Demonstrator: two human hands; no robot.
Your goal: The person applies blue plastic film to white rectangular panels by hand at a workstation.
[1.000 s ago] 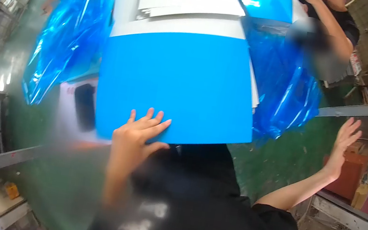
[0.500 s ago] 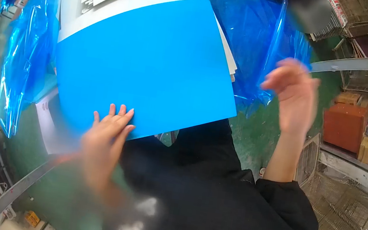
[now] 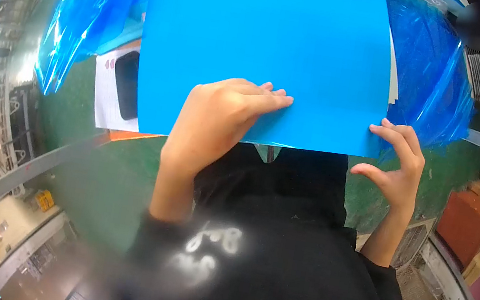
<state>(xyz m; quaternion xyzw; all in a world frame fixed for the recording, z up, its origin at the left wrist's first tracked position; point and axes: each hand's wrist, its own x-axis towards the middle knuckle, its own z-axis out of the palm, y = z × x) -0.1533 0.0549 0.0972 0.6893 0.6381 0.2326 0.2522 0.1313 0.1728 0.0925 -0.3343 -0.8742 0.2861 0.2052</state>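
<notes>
A large blue sheet (image 3: 269,36) lies flat in front of me, its near edge just before my body. My left hand (image 3: 221,110) rests over the near part of the sheet, fingers stretched to the right and close together, with nothing in them. At the sheet's near right corner is my right hand (image 3: 400,165). Its fingertips are right at the edge, and the thumb is spread well apart below. White sheets (image 3: 393,67) stick out from under the blue one on the right.
Crinkled blue plastic film hangs at the left (image 3: 97,4) and right (image 3: 431,73). A dark phone-like slab (image 3: 128,85) lies on a white paper (image 3: 101,106) beside the sheet. A grey rail (image 3: 32,172) runs at lower left; a reddish-brown box (image 3: 466,220) stands at right.
The view has shifted, and the blue sheet now lies squarer to me. My left hand has moved further onto the sheet. My right hand has come down from the air to the sheet's right corner.
</notes>
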